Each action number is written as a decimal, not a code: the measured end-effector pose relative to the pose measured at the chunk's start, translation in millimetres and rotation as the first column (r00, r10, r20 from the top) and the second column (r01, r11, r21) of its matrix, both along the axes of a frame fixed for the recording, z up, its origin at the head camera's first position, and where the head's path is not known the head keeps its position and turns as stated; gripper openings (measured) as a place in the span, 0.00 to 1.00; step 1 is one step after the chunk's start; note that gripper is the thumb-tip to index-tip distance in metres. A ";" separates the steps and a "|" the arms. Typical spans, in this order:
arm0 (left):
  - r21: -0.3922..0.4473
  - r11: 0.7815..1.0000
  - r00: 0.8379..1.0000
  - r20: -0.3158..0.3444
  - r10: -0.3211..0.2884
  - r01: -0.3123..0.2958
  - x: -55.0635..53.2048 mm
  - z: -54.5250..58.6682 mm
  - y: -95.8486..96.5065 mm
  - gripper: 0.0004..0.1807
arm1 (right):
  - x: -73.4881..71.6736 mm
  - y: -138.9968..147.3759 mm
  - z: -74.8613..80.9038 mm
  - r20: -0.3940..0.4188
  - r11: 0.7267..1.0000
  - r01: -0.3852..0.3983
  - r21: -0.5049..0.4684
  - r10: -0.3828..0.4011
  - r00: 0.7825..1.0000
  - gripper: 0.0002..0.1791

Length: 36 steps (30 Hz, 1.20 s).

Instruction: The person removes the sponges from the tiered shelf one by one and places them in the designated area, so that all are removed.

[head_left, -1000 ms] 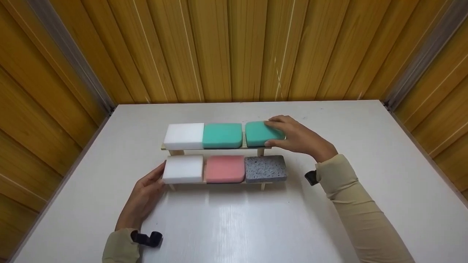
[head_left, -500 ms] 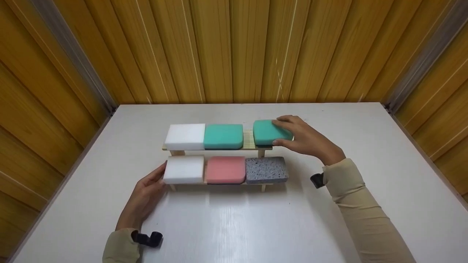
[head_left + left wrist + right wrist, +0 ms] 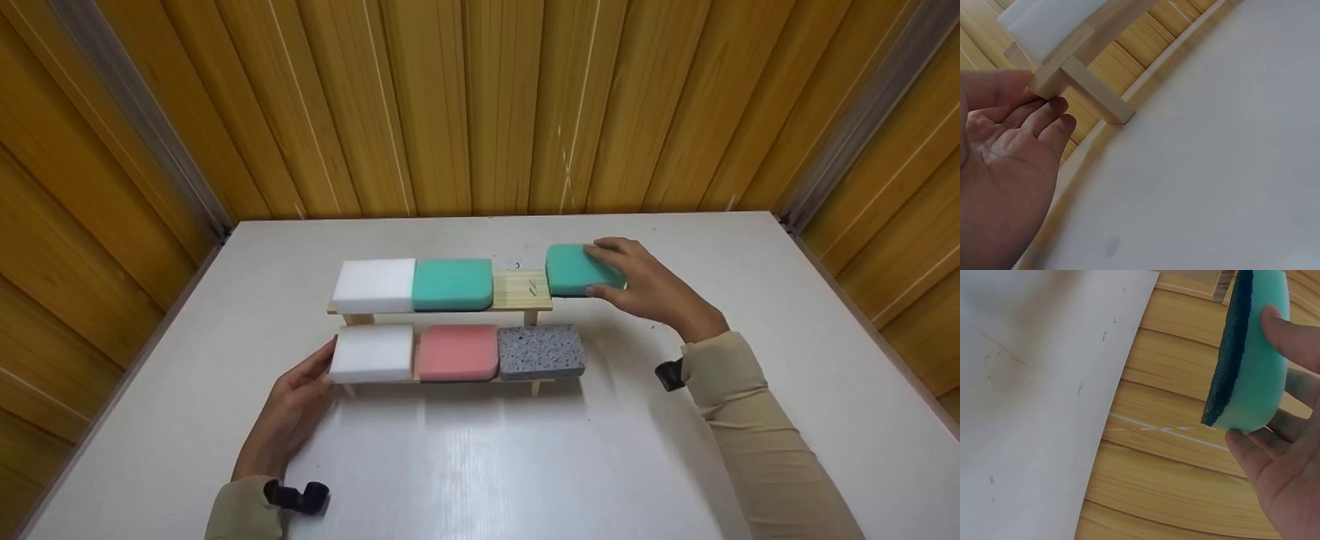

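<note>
**Left hand (image 3: 296, 405) on the lower shelf (image 3: 1053, 76), right hand (image 3: 649, 281) holding a green sponge (image 3: 577, 268)**

So, from my end: the right hand has that sponge pinched, thumb on the near side, fingers round the far edge, spread about as wide as the sponge. The left hand is loosely curled at the lower shelf's 9 o'clock end, and I'd call it a light thumb-and-finger grip on the wood.

Progress, my read: five pieces sit on the shelves, one is in the air. The upper shelf (image 3: 521, 289) has a white block (image 3: 375, 285) at 9 and another green sponge (image 3: 454, 285) around 12, with bare planks toward 3. The lower one, 9 to 3: second white block (image 3: 373, 352), pink sponge (image 3: 457, 352), grey speckled block (image 3: 541, 351). So one piece is left to set down, wherever it's headed.

The held sponge is at the right hand's 9 o'clock and well away at the left's 2. It's by the upper shelf's 3 o'clock end, dark side down, clear of the table (image 3: 457, 457). Can't tell if it's touching that shelf.
</note>
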<state>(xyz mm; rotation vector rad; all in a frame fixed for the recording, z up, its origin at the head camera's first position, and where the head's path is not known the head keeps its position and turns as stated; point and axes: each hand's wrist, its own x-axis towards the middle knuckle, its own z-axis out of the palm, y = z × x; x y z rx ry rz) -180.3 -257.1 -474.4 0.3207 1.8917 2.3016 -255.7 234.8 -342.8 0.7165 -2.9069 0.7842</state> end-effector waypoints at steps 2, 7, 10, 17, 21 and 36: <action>0.009 1.000 1.000 0.009 -0.002 0.002 1.3 -0.2 -0.3 0.34 | -0.9 3.0 -3.4 0.001 1.000 0.008 -0.006 -0.008 1.000 0.35; 0.000 1.000 1.000 0.008 -0.015 0.015 3.1 -0.1 -2.1 0.35 | -3.5 10.4 -11.5 0.006 1.000 0.018 -0.020 -0.018 1.000 0.35; -0.001 1.000 1.000 0.010 -0.008 0.008 2.9 0.7 -2.3 0.34 | -5.2 14.7 -15.6 0.003 0.999 0.023 -0.024 -0.022 1.000 0.35; 0.002 1.000 1.000 0.012 0.003 -0.003 2.5 2.3 -0.8 0.35 | -6.3 22.9 -25.4 0.023 0.998 0.052 -0.026 -0.051 0.998 0.34; -0.012 1.000 1.000 0.013 0.003 -0.003 2.6 1.9 -2.1 0.34 | -7.6 27.0 -33.4 0.033 0.998 0.060 -0.019 -0.060 0.998 0.34; 0.002 1.000 1.000 0.001 -0.031 0.031 1.5 0.6 -1.9 0.34 | -11.8 37.3 -54.7 0.054 0.996 0.075 -0.051 -0.072 0.996 0.35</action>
